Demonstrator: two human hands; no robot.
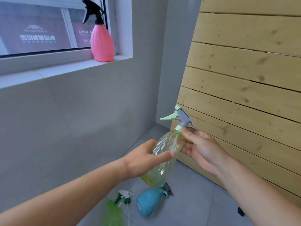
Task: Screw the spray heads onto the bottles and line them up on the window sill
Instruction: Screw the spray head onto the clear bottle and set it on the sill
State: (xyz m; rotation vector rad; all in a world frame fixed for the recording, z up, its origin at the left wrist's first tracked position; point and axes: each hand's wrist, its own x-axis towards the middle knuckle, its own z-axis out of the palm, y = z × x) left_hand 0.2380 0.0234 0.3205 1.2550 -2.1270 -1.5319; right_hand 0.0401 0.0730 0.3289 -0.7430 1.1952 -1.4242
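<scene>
My left hand (145, 159) grips the body of a clear yellow-green bottle (160, 168), held tilted in the air. A grey and light-green spray head (180, 119) sits on its neck. My right hand (202, 147) pinches the green collar of that head with thumb and fingers. A pink bottle (101, 44) with a black spray head stands upright on the white window sill (48, 70), at its right end. On the floor lie a blue bottle (149, 202) on its side, a loose white and green spray head (124, 196) and a green bottle (113, 214), partly cut off.
A slatted wooden panel (244, 79) leans against the wall on the right, close behind my right hand. Grey tiled wall and floor fill the corner. A small dark object (241, 211) lies on the floor near my right forearm.
</scene>
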